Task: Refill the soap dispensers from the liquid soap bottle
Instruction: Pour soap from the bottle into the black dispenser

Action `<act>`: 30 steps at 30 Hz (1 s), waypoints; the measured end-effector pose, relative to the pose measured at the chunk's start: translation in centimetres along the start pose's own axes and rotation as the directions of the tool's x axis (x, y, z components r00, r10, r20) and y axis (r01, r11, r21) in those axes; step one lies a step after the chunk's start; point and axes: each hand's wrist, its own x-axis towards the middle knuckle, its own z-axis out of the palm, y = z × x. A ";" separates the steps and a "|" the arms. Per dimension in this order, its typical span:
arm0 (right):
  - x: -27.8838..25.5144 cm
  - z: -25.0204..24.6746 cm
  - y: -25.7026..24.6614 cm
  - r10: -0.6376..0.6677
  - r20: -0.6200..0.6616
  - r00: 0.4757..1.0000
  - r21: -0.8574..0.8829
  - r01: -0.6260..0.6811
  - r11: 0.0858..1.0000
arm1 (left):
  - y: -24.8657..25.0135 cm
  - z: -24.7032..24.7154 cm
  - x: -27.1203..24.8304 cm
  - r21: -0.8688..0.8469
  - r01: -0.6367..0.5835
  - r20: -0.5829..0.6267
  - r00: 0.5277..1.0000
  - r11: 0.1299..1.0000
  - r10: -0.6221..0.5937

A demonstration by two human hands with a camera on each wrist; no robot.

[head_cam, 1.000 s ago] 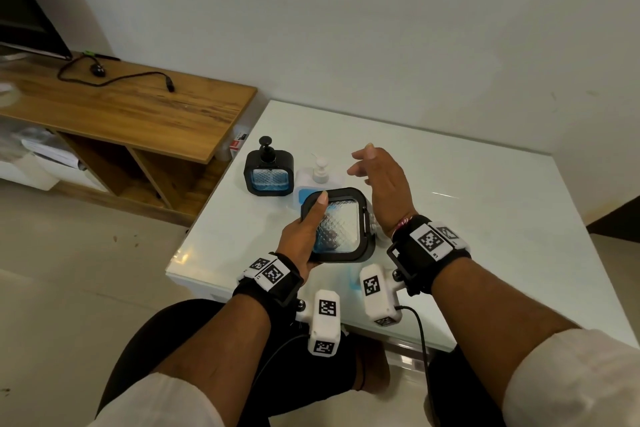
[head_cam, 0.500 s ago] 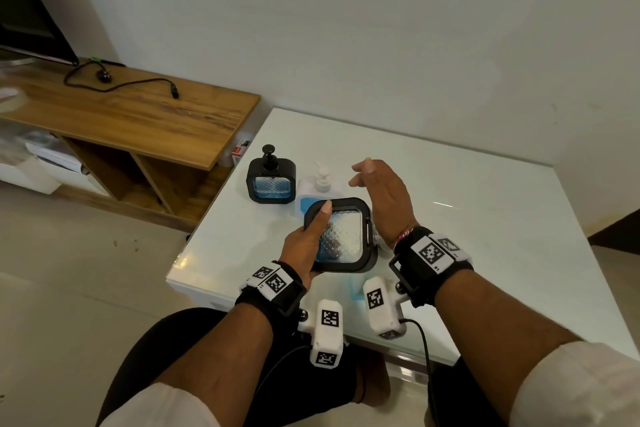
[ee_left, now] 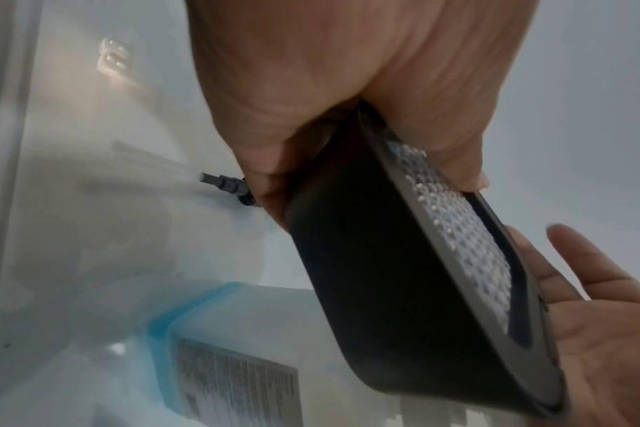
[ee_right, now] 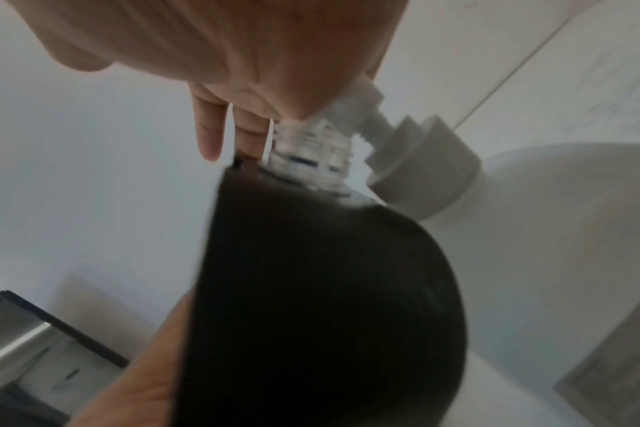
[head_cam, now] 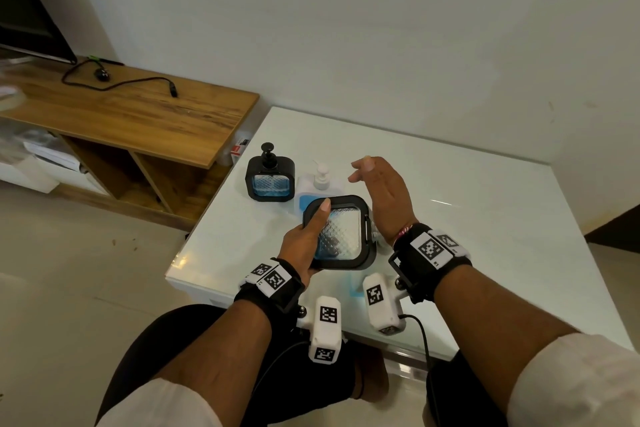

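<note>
While gripped as before in the left hand (head_cam: pixel 300 246), thumb laid across the textured clear face: square black-framed soap dispenser (head_cam: pixel 341 234), lower centre of the head view, hardly moved against half a second ago. Right hand (head_cam: pixel 382 196) alongside its right edge as earlier, fingers straight and loose, holding nothing, palm toward the frame. Behind, at centre frame, partly hidden by the held dispenser: white liquid soap bottle with blue label (head_cam: pixel 320 184), pump upright. Left of that, second black square dispenser (head_cam: pixel 270 180), standing, black pump on top. Glossy white desk (head_cam: pixel 485 218) underneath; wooden shelf unit (head_cam: pixel 131 114) upper left. Held dispenser tilted, broad face up toward the camera, threaded clear neck (ee_right: pixel 311 153) at the right-hand side, pump off.
</note>
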 end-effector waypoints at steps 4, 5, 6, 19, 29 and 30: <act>0.0 0.0 -0.6 -0.008 -0.030 1.000 0.050 0.009 0.999 | -0.2 -0.3 0.2 -0.005 -0.001 0.006 1.000 1.000 0.001; 0.0 0.0 -0.7 -0.023 -0.025 0.999 0.048 0.024 0.999 | -0.3 -0.3 0.2 -0.007 -0.003 0.005 1.000 1.000 0.003; 0.0 0.0 -0.7 -0.036 -0.021 0.999 0.043 0.036 0.998 | -0.2 -0.2 0.2 -0.006 -0.008 0.003 1.000 1.000 0.008; -0.2 0.0 -0.6 0.011 -0.068 0.998 0.043 -0.008 0.999 | -0.1 -0.1 -0.1 0.009 -0.003 -0.010 1.000 1.000 0.003; 0.1 -0.2 -0.1 0.018 -0.042 0.999 0.047 -0.016 0.999 | -0.2 -0.1 0.1 0.018 0.004 -0.008 1.000 1.000 -0.004; 0.1 -0.2 -0.4 0.021 -0.056 0.998 0.077 -0.016 0.997 | -0.2 -0.2 0.1 0.022 0.005 -0.007 1.000 1.000 -0.005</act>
